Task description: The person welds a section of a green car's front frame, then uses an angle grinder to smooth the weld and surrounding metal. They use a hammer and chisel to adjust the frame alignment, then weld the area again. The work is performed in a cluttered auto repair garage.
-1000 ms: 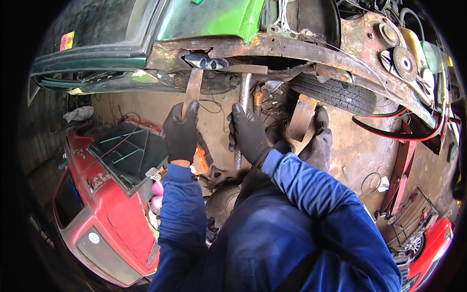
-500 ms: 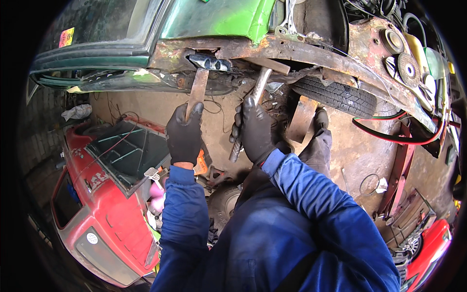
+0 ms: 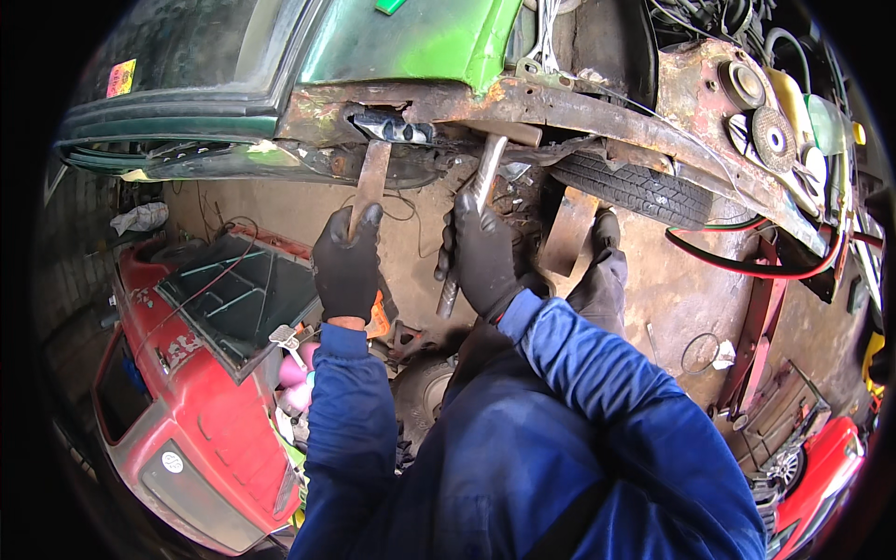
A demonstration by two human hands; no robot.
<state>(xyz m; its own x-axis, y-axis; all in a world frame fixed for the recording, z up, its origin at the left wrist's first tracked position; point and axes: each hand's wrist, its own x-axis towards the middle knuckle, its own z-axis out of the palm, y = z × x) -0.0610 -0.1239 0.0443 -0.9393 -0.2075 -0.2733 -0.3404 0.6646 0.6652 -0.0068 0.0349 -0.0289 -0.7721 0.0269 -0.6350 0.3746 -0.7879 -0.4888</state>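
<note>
In a black glove, my left hand (image 3: 347,266) grips a flat rusty metal bar (image 3: 371,182). The bar's far end reaches the edge of a torn hole in the rusty car body (image 3: 313,107), where a dark, shiny metal piece (image 3: 397,130) shows. My right hand (image 3: 481,257), also gloved, is wrapped round the metal handle of a hammer (image 3: 487,173). The hammer's head lies close to the rusty panel edge, right of the hole; whether it touches I cannot tell. The green fender (image 3: 411,47) rises just beyond.
A tyre (image 3: 635,185) sits under the car at right, near a rusty metal plate (image 3: 567,233) by my foot. Grinding discs (image 3: 773,136) rest on the far right bodywork. A red car shell (image 3: 201,401) stands at left. Red hoses (image 3: 747,264) hang at right.
The view has shifted slightly, so the car sits a little lower and further left. Both hands keep their holds; the hammer stays near the panel edge.
</note>
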